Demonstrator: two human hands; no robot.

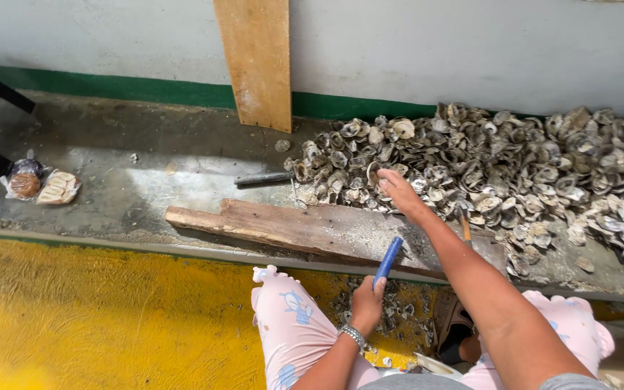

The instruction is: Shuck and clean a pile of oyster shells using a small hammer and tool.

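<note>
Right hand: the right hand stretches out to the near edge of the heap of grey-white, rough oyster shells; its grip curls down onto one shell there, fingers closing around it, though whether the shell is already lifted cannot be told.
Left hand: the left hand, with a metal bracelet on the wrist, keeps low between the knees; its grip is wrapped tight on the blue-handled tool, which points up and forward, held ready close to the board.
Board: a long, weathered brown wooden plank lies flat on the concrete ledge just in front of the person, between body and heap, apparently as a working surface; pale grit marks its near end.
Shell heap: piled against the white wall with a green base stripe, within arm's reach.
Scraps: broken shell pieces lie on the yellow floor between the legs, below the plank's edge.
Other: a dark metal rod lies beside the heap; an upright wooden board leans on the wall; clear bags of bread sit well apart to the left.
</note>
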